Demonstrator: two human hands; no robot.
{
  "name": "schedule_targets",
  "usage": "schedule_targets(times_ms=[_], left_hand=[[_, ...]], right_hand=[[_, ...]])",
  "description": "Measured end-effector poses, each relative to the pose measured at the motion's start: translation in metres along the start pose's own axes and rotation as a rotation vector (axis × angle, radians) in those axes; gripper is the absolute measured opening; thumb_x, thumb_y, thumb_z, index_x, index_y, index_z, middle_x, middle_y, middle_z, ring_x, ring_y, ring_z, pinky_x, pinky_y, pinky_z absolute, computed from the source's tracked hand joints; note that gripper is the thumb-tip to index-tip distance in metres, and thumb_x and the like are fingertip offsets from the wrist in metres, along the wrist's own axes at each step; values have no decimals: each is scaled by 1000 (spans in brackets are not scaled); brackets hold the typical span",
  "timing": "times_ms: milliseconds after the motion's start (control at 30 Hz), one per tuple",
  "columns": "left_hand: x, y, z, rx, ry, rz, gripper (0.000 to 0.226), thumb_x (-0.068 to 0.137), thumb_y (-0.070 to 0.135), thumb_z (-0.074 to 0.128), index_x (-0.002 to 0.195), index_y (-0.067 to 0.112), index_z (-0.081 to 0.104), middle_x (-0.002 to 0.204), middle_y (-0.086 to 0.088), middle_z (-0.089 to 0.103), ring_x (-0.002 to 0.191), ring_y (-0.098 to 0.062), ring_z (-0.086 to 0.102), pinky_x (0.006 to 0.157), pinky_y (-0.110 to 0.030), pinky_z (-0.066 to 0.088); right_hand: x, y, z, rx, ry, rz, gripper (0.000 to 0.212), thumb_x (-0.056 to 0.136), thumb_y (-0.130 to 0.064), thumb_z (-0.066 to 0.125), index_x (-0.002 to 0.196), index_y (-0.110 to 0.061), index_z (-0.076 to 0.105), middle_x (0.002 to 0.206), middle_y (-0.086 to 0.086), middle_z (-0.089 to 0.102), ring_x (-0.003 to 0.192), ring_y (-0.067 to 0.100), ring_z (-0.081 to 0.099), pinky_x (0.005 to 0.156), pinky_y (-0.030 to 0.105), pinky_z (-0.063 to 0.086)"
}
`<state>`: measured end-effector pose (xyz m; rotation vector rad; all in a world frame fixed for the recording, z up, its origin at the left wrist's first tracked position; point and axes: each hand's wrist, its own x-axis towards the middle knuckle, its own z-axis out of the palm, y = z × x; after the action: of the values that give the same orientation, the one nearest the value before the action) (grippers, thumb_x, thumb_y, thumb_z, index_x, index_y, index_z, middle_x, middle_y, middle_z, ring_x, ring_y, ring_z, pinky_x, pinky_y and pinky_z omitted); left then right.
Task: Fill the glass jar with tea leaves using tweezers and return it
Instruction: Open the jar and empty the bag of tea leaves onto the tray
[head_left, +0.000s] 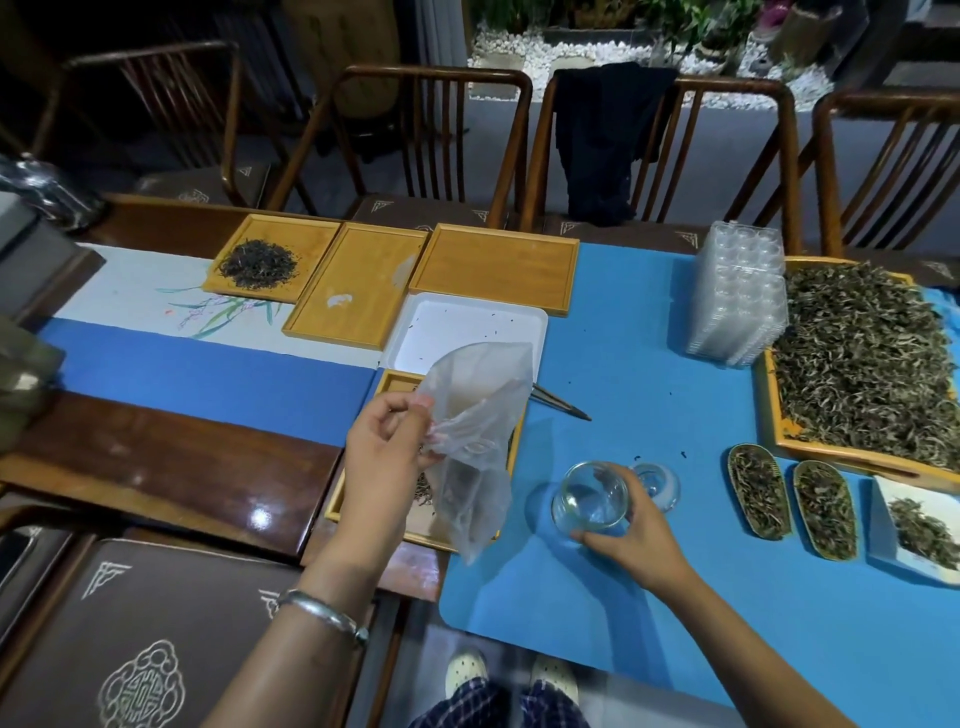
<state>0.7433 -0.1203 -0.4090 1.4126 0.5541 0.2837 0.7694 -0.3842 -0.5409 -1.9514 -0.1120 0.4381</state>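
A small clear glass jar (589, 496) stands open on the blue mat (649, 374), and my right hand (631, 540) grips it from the near right side. Its glass lid (658, 483) lies just behind my fingers. My left hand (384, 457) pinches a thin translucent plastic bag (475, 436), held up over a small wooden tray (395, 387) with a few tea leaves in it. Metal tweezers (558, 401) lie on the mat behind the bag, partly hidden by it.
A white tray (467, 322) and three wooden trays (498, 267) sit farther back, one holding dark tea (258, 264). At the right stand stacked clear plastic containers (737, 296), a big tray of loose leaves (857, 358), two scoops of tea (758, 491) and a white dish (922, 530). Chairs line the far edge.
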Motion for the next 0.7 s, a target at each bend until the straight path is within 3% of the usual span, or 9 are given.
schedule_targets(times_ms=[100, 167, 233, 300, 500, 633, 700], left_hand=[[1, 0, 0, 11, 4, 5, 14, 98, 11, 56, 86, 16, 60, 65, 13, 66, 62, -4, 65, 61, -28, 57], [2, 2, 2, -1, 7, 9, 14, 98, 11, 56, 85, 16, 60, 65, 13, 66, 61, -4, 65, 59, -24, 58], [3, 6, 5, -10, 11, 13, 15, 98, 10, 56, 85, 17, 60, 64, 13, 65, 60, -3, 64, 58, -23, 58], [4, 12, 9, -24, 13, 16, 15, 98, 10, 56, 85, 16, 59, 63, 13, 64, 58, -3, 63, 58, -24, 57], [1, 35, 17, -92, 13, 71, 15, 99, 12, 56, 84, 16, 58, 64, 12, 64, 61, -5, 63, 58, -26, 56], [-7, 49, 10, -104, 34, 101, 15, 98, 13, 56, 85, 16, 60, 64, 9, 64, 61, -7, 63, 57, -26, 56], [-10, 53, 1, -133, 53, 94, 13, 98, 18, 57, 86, 17, 62, 67, 6, 65, 64, -9, 65, 59, -28, 58]], right_hand=[[-7, -4, -4, -7, -27, 47, 99, 59, -24, 92, 140, -28, 33, 137, -13, 44, 131, 8, 42, 107, 29, 36], [-16, -12, -10, -2, 66, 67, 115, 51, -50, 89, 145, -28, 26, 142, -12, 37, 133, 5, 36, 107, 27, 31], [-23, -27, -15, -27, 178, 6, 114, 47, -73, 78, 143, -36, 28, 141, -17, 37, 129, -1, 37, 105, 26, 31], [-25, -49, -14, -74, 186, -79, 102, 50, -77, 73, 137, -41, 34, 138, -20, 41, 125, -3, 40, 104, 26, 34], [-2, -130, 27, -111, -74, -268, 106, 56, -72, 75, 144, -39, 27, 147, -22, 35, 133, -5, 35, 107, 22, 33], [13, -166, 50, 37, -68, -373, 46, 82, -27, 70, 118, -47, 51, 116, -28, 62, 107, -4, 59, 86, 15, 47], [19, -173, 56, 103, -64, -381, 33, 86, -9, 60, 107, -35, 63, 104, -17, 70, 96, 1, 64, 80, 22, 53]])
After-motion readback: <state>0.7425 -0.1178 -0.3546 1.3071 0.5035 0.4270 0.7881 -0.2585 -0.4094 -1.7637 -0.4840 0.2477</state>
